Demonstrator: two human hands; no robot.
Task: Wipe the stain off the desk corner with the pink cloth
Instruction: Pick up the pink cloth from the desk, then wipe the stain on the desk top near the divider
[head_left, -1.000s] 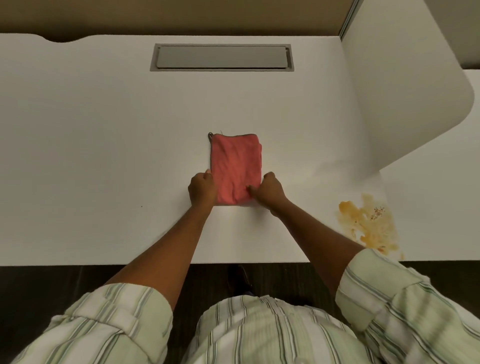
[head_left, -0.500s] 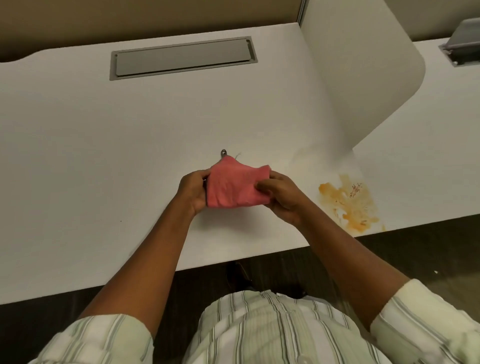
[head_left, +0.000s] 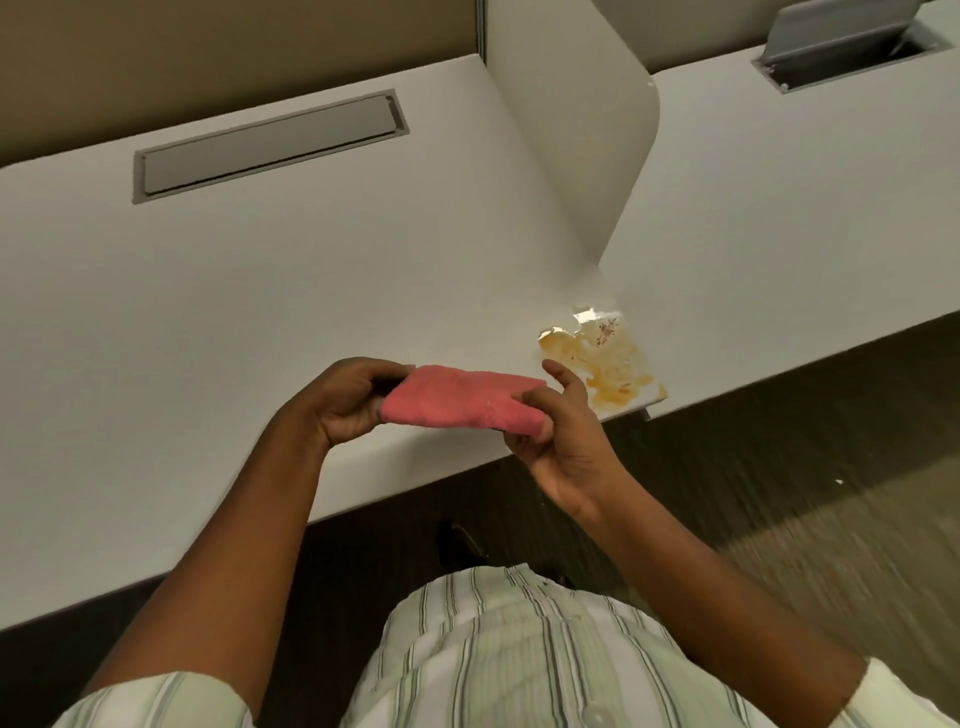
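The folded pink cloth (head_left: 462, 399) is held in the air just above the white desk (head_left: 260, 322), near its front edge. My left hand (head_left: 345, 400) grips the cloth's left end. My right hand (head_left: 561, 436) pinches its right end with thumb and fingers, the index finger sticking up. An orange-yellow stain (head_left: 605, 366) with small dark specks spreads over the desk's front right corner, just right of my right hand and not touched by the cloth.
A grey cable hatch (head_left: 267, 148) is set in the desk's back. A white rounded divider panel (head_left: 576, 135) stands behind the stain. Another desk (head_left: 805, 208) lies to the right with an open hatch lid (head_left: 841, 36). Dark floor shows below the desk edge.
Both hands lifted the cloth off the desk, folded it narrower and carried it toward the front edge, closer to the stain. The view has swung to the right.
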